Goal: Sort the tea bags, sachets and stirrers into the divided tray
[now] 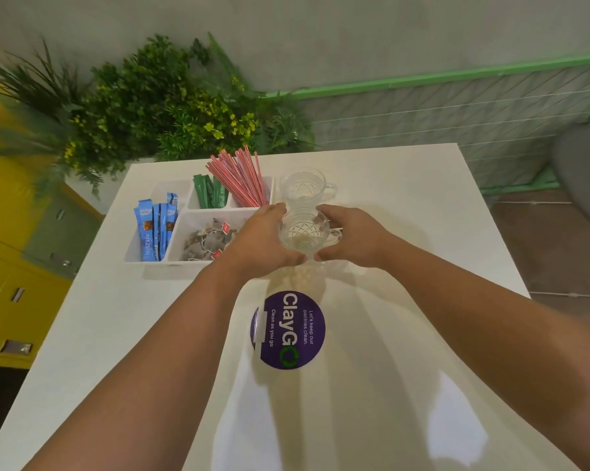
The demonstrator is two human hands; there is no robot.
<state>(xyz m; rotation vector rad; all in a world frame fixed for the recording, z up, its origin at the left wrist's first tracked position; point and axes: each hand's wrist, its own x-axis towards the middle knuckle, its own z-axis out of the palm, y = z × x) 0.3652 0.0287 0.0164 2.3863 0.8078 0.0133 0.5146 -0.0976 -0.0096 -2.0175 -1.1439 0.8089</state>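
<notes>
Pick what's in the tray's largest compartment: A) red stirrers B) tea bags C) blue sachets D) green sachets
B: the tea bags, some with red tags, lie piled in the wide near compartment of the tray.

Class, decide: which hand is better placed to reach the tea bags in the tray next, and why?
Left. The left hand holds the glass cup right beside the tea bags in the tray; the right hand holds its far side.
</notes>
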